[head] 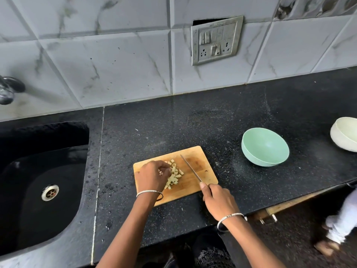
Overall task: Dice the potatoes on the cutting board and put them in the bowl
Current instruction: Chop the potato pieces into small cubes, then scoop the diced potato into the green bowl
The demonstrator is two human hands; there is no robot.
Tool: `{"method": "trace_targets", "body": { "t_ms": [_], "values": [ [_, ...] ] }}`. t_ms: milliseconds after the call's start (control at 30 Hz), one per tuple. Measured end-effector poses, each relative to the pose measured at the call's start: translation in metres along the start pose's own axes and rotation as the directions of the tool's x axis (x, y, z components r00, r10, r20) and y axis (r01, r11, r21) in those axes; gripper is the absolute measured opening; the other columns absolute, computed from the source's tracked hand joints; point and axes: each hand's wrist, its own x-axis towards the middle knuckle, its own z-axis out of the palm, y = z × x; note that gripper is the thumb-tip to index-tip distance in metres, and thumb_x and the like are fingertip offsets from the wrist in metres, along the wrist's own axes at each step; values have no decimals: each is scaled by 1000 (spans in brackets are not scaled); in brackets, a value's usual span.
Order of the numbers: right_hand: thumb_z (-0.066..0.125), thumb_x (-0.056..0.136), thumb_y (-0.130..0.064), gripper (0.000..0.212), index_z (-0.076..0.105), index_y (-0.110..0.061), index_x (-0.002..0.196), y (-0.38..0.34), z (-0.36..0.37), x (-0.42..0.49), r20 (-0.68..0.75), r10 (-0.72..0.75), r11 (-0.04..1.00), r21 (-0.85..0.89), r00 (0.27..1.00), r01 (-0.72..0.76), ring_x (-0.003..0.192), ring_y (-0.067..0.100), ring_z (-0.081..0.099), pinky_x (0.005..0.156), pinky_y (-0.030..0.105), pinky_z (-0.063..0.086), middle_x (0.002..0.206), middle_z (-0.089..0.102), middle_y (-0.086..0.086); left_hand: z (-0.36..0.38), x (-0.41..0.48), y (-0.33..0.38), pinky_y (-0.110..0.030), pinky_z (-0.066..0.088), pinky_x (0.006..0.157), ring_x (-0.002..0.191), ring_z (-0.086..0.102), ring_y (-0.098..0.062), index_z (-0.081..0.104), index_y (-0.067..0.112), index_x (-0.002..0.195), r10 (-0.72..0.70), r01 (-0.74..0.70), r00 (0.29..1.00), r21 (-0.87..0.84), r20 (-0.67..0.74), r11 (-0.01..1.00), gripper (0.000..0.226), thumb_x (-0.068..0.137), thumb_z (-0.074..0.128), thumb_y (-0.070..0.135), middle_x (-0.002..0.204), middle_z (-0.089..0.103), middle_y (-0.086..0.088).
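With dicing seemingly done, the dice (174, 174) are heaped on the board (201, 161), pinched by the curled left hand (152, 175), the knife (190, 167) is clamped in the right hand (218, 200) grip, and a carry to the bowl (264, 147) nearby is called for next.

The counter (231, 117) is black with fine pale speckles, the sink (48, 219) the same black around a silver drain (49, 192), and the wall tiles (116, 64) are white with grey marble veins. The cutting board (202, 167) is light brown wood with a darker brown patch, the potato pieces (174, 174) pale yellow, the knife (190, 167) silver-grey. The bowl (264, 147) beside the board is mint green; the other bowl (343, 136) at the counter's right edge is cream.
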Motion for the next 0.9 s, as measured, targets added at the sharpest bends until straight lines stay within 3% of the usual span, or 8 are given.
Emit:
{"method": "trace_targets", "body": {
  "t_ms": [100, 200, 367, 533, 667, 767, 833, 900],
  "values": [
    [25, 97, -62, 59, 64, -18, 91, 1, 3, -1, 69, 9, 998, -62, 998, -4, 89, 32, 62, 80, 42, 50, 93, 65, 8, 12, -4, 7, -38, 39, 84, 105, 56, -20, 66, 37, 106, 66, -72, 997, 178, 37, 981, 28, 81, 65, 49, 105, 63, 8],
    [27, 95, -65, 60, 64, -19, 84, 2, 3, -1, 81, -14, 1000, -15, 997, 15, 83, 29, 63, 78, 42, 51, 87, 67, 5, 18, -4, 12, -38, 34, 83, 111, 52, -23, 63, 35, 112, 62, -75, 996, 245, 61, 966, 33, 81, 65, 48, 114, 58, 4],
    [31, 99, -54, 46, 57, -17, 91, 7, -10, 7, -140, -3, 995, -100, 990, -11, 90, 35, 64, 67, 38, 42, 94, 67, 10, 20, -2, 10, -40, 37, 83, 106, 54, -21, 63, 35, 99, 48, -59, 997, 194, 60, 979, 23, 79, 68, 46, 107, 59, 6],
    [52, 97, -34, 26, 51, -11, 107, 7, -18, 20, -257, -38, 970, -243, 966, -27, 95, 33, 65, 63, 34, 40, 108, 62, 9, 21, -5, 9, -39, 37, 82, 104, 53, -19, 61, 34, 96, 65, -70, 997, 150, 39, 986, 20, 80, 69, 42, 103, 61, 11],
    [59, 94, -30, 28, 49, -11, 112, 6, -15, 26, -260, -45, 966, -257, 965, -24, 101, 30, 61, 72, 37, 50, 115, 58, 11, 18, -10, 6, -38, 36, 83, 101, 53, -19, 64, 32, 89, 84, -86, 996, 92, 20, 992, 6, 83, 65, 33, 100, 61, 11],
    [57, 93, -36, 33, 53, -14, 117, -1, -12, 21, -321, -81, 924, -380, 944, -50, 107, 26, 54, 82, 38, 48, 119, 55, 7, 16, -9, -3, -42, 43, 85, 95, 56, -18, 63, 34, 89, 101, -101, 995, -1, -12, 995, 14, 85, 62, 21, 97, 64, 13],
    [58, 92, -36, 33, 58, -13, 116, -12, -11, 20, -373, -191, 922, -386, 908, 35, 103, 22, 54, 83, 34, 47, 116, 56, 5, 10, -8, -10, -40, 49, 80, 87, 60, -17, 65, 32, 88, 130, -135, 989, -71, -71, 988, 23, 85, 59, 10, 94, 67, 12],
    [58, 94, -30, 28, 61, -14, 116, -25, -7, 23, -320, -312, 933, -281, 894, 225, 103, 17, 55, 85, 23, 44, 116, 58, 3, 2, -6, -15, -34, 51, 76, 81, 62, -14, 68, 26, 87, 128, -145, 984, -138, -127, 980, 23, 85, 58, 5, 90, 70, 11]
  ]
}}
